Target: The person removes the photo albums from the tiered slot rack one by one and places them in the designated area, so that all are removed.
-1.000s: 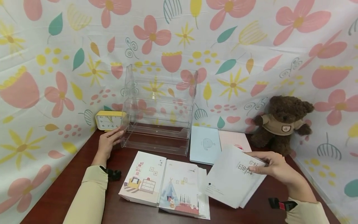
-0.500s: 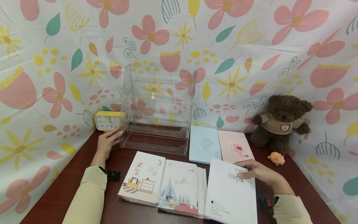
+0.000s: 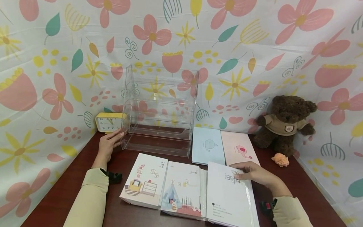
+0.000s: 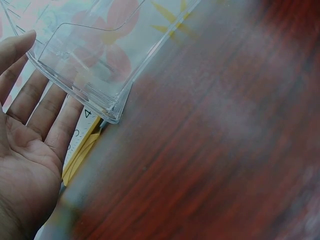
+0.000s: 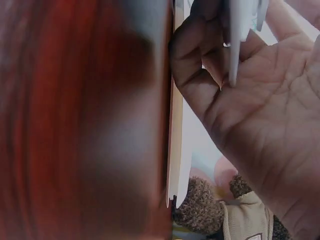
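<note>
A clear tiered plastic rack point(image 3: 158, 133) stands against the back cloth. My left hand point(image 3: 109, 145) rests along its lower left side, fingers straight; in the left wrist view they lie behind the clear side panel point(image 4: 85, 92). My right hand point(image 3: 258, 175) pinches the upper right corner of a white notebook point(image 3: 231, 201) with Chinese print, thumb on the cover and fingers curled beneath. In the right wrist view its pages hang edge-on between the fingers. Left of it lie two stacks of illustrated notebooks, one with a drawers picture point(image 3: 146, 181), the other with a tent picture point(image 3: 181, 189).
A yellow alarm clock point(image 3: 110, 122) sits behind my left hand. Right of the rack lie a blue whale notebook point(image 3: 208, 146) and a pink elephant one point(image 3: 239, 148). A brown teddy bear point(image 3: 286, 124) sits at the back right, with an orange yarn-like ball point(image 3: 280, 160) before it.
My right hand has brought the white notebook left and down, from a tilted position to nearly straight beside the tent-picture stack. The left hand has stayed at the rack.
</note>
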{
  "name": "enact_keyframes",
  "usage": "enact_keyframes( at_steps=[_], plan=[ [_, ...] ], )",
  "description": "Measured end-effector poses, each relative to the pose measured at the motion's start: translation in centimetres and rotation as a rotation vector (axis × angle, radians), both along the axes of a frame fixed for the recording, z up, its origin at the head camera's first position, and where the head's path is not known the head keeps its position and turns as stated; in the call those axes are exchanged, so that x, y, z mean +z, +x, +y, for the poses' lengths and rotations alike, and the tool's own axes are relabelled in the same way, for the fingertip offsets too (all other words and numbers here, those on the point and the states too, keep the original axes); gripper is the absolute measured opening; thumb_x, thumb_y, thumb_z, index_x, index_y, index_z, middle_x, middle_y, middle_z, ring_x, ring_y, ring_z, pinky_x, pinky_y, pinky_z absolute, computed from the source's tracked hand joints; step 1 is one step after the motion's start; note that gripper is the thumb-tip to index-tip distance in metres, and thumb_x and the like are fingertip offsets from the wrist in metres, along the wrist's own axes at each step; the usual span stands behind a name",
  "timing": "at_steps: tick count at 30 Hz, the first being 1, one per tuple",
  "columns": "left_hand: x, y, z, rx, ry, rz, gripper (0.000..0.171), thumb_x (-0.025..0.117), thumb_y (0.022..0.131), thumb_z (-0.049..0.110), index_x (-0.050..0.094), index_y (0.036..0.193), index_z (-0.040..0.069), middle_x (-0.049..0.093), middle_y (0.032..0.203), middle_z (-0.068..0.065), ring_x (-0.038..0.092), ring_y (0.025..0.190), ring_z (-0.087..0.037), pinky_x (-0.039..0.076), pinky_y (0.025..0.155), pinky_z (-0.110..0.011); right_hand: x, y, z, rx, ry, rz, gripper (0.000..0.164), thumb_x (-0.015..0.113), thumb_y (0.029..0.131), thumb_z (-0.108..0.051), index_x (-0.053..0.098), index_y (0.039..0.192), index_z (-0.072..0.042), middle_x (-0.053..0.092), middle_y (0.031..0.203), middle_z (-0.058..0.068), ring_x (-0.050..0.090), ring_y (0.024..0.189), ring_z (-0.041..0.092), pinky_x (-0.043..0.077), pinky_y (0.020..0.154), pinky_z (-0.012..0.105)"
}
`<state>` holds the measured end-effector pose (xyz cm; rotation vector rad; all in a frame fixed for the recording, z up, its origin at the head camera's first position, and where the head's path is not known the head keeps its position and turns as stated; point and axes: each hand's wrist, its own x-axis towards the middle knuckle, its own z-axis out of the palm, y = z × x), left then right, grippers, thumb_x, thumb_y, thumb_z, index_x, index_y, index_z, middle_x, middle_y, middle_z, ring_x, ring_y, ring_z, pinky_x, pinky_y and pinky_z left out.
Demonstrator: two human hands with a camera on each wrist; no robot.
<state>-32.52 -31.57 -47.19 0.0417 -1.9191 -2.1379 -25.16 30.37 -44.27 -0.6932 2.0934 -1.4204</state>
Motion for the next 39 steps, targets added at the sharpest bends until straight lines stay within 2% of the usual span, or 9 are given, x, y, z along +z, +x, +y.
enact_keyframes(
  at_steps=[5,11,18,23,27,35,39],
  plan=[
    [-0.1,-0.1,-0.2,-0.011,0.010,0.009,0.055,0.079,0.090,0.024,0.061,0.138,0.003,0.072,0.107,0.019,0.070,0.095,-0.001,0.059,0.077,-0.021,-0.3,-0.1,-0.7,0.003,0.039,0.080,0.032,0.063,0.099,-0.007,0.062,0.127,0.007,0.069,0.111,0.022,0.071,0.089,0.023,0.062,0.069,0.036],
    [0.2,0.3,-0.2,-0.001,0.003,0.011,0.052,0.078,0.091,0.023,0.061,0.137,0.004,0.072,0.108,0.020,0.070,0.094,0.000,0.058,0.076,-0.021,-0.8,-0.3,-1.3,-0.027,0.083,0.121,0.024,0.065,0.098,-0.010,0.066,0.118,0.003,0.069,0.107,0.020,0.069,0.087,0.020,0.060,0.069,0.033],
    [0.2,0.3,-0.4,-0.014,0.012,0.008,0.052,0.077,0.092,0.022,0.060,0.138,0.004,0.072,0.105,0.021,0.070,0.095,0.000,0.059,0.076,-0.021,-0.7,-0.1,-1.9,-0.091,0.158,0.178,0.023,0.070,0.096,-0.016,0.068,0.113,0.000,0.070,0.104,0.013,0.066,0.088,0.018,0.057,0.070,0.030],
    [0.2,0.1,-0.5,-0.010,0.011,0.010,0.051,0.078,0.091,0.023,0.063,0.136,0.007,0.072,0.108,0.020,0.070,0.095,-0.001,0.059,0.077,-0.022,-0.3,-0.1,-2.2,-0.125,0.202,0.245,0.022,0.072,0.094,-0.016,0.069,0.110,-0.001,0.070,0.102,0.010,0.063,0.087,0.019,0.054,0.069,0.027],
    [0.1,0.0,-0.6,0.001,0.002,0.001,0.048,0.079,0.090,0.024,0.065,0.134,0.010,0.070,0.109,0.021,0.069,0.095,0.000,0.059,0.077,-0.022,-0.1,-0.1,-2.5,-0.137,0.221,0.261,0.023,0.073,0.094,-0.017,0.069,0.110,-0.001,0.070,0.101,0.009,0.063,0.086,0.019,0.053,0.068,0.026],
    [-0.1,-0.1,-0.4,-0.012,0.007,0.036,0.049,0.078,0.091,0.022,0.064,0.135,0.004,0.072,0.105,0.019,0.071,0.097,-0.006,0.060,0.077,-0.026,-0.1,-0.1,-2.8,-0.155,0.265,0.289,0.028,0.075,0.092,-0.020,0.069,0.113,-0.001,0.069,0.102,0.008,0.063,0.087,0.020,0.055,0.069,0.027],
    [-0.1,0.0,-0.4,-0.008,0.007,0.053,0.045,0.076,0.093,0.022,0.066,0.133,0.004,0.072,0.106,0.018,0.071,0.097,-0.006,0.061,0.077,-0.028,-0.1,-0.2,-2.9,-0.157,0.309,0.335,0.031,0.077,0.091,-0.023,0.070,0.114,-0.004,0.068,0.105,0.005,0.062,0.092,0.018,0.054,0.075,0.026]
  ],
)
